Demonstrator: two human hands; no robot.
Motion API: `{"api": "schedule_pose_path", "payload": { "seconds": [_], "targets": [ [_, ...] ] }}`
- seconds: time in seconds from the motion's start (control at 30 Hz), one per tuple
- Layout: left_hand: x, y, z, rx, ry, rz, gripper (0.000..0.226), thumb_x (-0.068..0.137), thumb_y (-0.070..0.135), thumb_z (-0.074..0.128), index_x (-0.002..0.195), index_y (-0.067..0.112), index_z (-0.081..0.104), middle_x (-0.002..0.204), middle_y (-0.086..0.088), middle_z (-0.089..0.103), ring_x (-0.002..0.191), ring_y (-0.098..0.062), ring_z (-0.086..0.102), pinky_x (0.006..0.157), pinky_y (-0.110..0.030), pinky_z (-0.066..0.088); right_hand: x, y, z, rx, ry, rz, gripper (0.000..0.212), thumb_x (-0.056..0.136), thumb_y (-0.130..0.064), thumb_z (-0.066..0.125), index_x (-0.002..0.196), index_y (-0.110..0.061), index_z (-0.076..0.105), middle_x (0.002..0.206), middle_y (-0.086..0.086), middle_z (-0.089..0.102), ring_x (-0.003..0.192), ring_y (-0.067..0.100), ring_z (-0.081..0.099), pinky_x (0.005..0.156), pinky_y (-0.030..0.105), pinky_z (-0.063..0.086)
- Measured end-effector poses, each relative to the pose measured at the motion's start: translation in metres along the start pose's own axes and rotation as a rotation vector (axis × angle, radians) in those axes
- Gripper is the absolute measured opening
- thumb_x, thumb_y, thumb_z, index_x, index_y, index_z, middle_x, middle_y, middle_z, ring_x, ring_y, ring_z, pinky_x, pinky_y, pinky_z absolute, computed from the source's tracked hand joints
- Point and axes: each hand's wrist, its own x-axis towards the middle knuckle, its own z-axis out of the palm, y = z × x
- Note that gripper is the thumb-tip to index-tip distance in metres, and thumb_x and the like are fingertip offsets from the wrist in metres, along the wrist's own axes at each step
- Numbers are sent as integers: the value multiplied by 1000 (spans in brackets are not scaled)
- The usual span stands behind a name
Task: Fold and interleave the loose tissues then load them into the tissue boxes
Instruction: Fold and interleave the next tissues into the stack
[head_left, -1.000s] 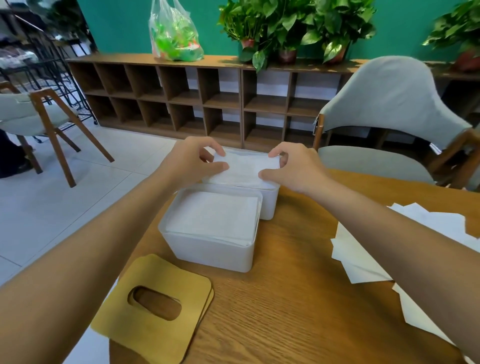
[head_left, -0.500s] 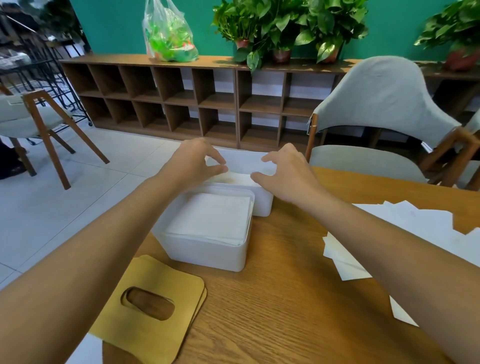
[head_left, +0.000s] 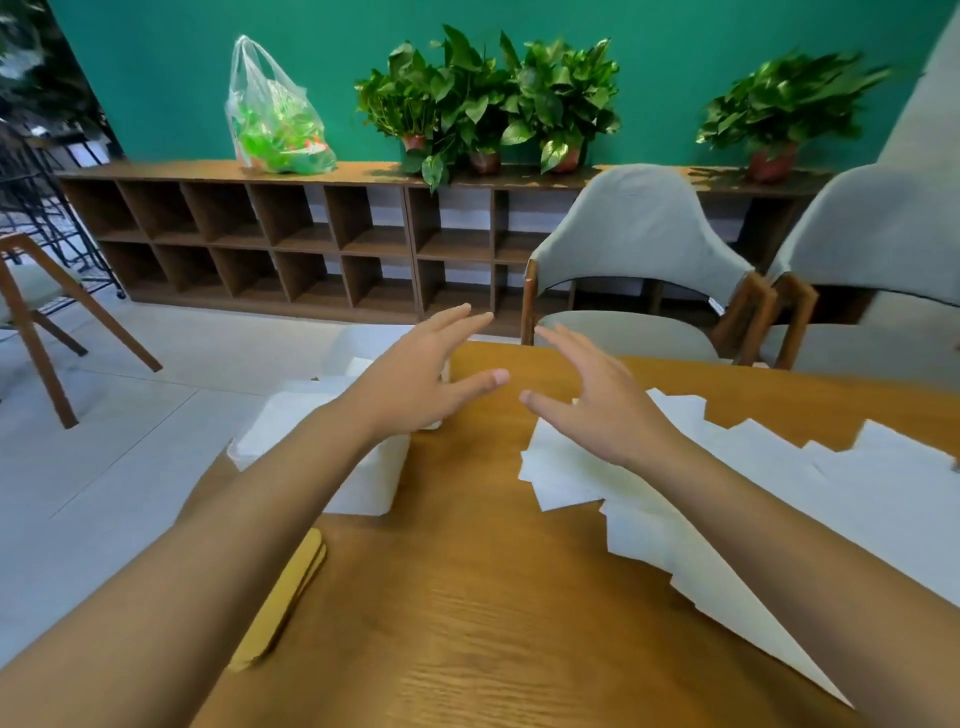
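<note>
Both hands hang above the worktop with fingers straight and spread, palms turned partly toward each other, and neither has hold of anything. The left hand (head_left: 415, 379) is over the far corner of the near white plastic tissue box (head_left: 369, 483), while the right hand (head_left: 602, 405) hovers just above the left end of the loose white paper tissues (head_left: 779, 467). Those sheets lie overlapped in an untidy spread on the brown wooden worktop (head_left: 493, 597). The spread's long run starts under the right palm and goes away to the right, then back toward the near right edge. So the unfolded stock lies wholly on the right side, and the right hand is plainly the nearer one. The left would have to cross the bare wood between them. The near box seems to carry a flat white stack close to its rim, though blur hides the detail. A second white box (head_left: 353, 345) stands just beyond it, at the worktop's far left corner. Two thin yellow wooden lids (head_left: 283, 603) lie stacked by the left forearm, off the boxes. By this layout, the next sheet likely comes from the right and travels leftward to be loaded.
</note>
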Motion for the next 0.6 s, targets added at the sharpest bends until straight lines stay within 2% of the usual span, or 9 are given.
{"api": "schedule_pose_path", "payload": {
  "seconds": [0.1, 0.23, 0.37, 0.47, 0.53, 0.6],
  "targets": [
    [-7, 27, 28, -43, -25, -4, 79, 88, 73, 54, 159, 45, 33, 170, 15, 22, 154, -16, 28, 121, -43, 33, -29, 24, -20, -14, -8, 28, 75, 94, -49, 65, 156, -41, 25, 167, -15, 15, 154, 14, 16, 120, 41, 25],
    [-13, 55, 80, -61, -88, 9, 69, 95, 64, 59, 156, 40, 37, 168, 14, 29, 147, -18, 40, 116, -43, 45, -65, 65, -37, -63, -24, 120, 77, 93, -52, 64, 157, -41, 22, 168, -15, 12, 155, 13, 12, 122, 42, 21],
    [-16, 78, 128, -65, -153, 20, 68, 96, 62, 61, 156, 42, 38, 167, 16, 30, 154, -12, 28, 123, -37, 26, -96, 103, -43, -74, -28, 181, 74, 93, -52, 64, 155, -41, 26, 167, -16, 15, 154, 12, 15, 121, 37, 22],
    [-17, 97, 158, -126, -77, -25, 65, 95, 58, 65, 153, 38, 44, 162, 16, 38, 150, -9, 32, 121, -31, 26, -110, 127, -39, -89, -9, 193, 73, 92, -53, 64, 155, -40, 29, 166, -16, 18, 153, 11, 18, 121, 36, 23],
    [-15, 105, 175, -182, 3, -57, 63, 93, 58, 68, 149, 38, 48, 159, 16, 41, 148, -7, 34, 123, -33, 29, -116, 142, -35, -99, 25, 178, 71, 91, -53, 65, 153, -39, 33, 164, -16, 23, 151, 11, 23, 119, 35, 26],
    [-13, 110, 188, -220, 20, -83, 71, 86, 64, 72, 148, 40, 47, 158, 19, 40, 148, -4, 32, 120, -30, 30, -120, 153, -30, -93, 58, 151, 69, 90, -53, 67, 151, -37, 38, 162, -15, 28, 148, 10, 28, 116, 32, 27]
  ]
}}
